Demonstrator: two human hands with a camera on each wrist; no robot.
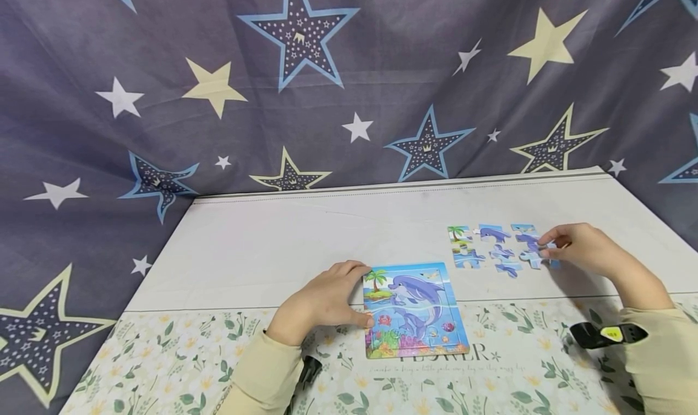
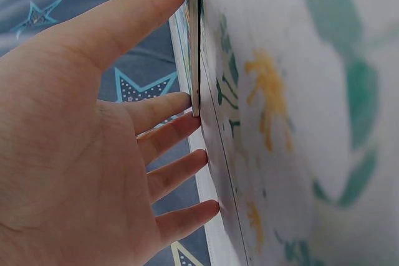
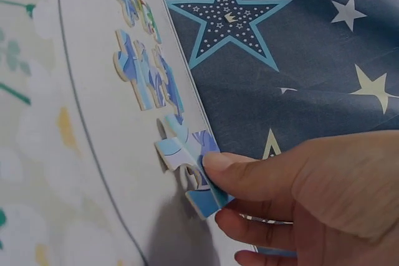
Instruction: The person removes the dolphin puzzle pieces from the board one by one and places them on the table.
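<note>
A square dolphin jigsaw board (image 1: 414, 309), its picture facing up, lies on the table in the head view. My left hand (image 1: 327, 297) is at its left side, thumb and fingers spread and nearly straight; the thumb touches the board's edge (image 2: 194, 42) in the left wrist view. Farther right, loose dolphin puzzle pieces (image 1: 504, 251) lie roughly in three columns. At the rightmost column, my right hand (image 1: 586, 251) pinches a blue puzzle piece (image 3: 206, 204) between thumb and curled fingers. In the right wrist view the thumb partly covers that piece, beside others (image 3: 177, 147).
The table cover (image 1: 305, 239) is plain white at the back and leaf-and-flower printed (image 1: 523, 342) in front. A dark star-patterned curtain (image 1: 354, 100) hangs behind the table and at its sides. Black straps (image 1: 605, 335) sit at both wrists.
</note>
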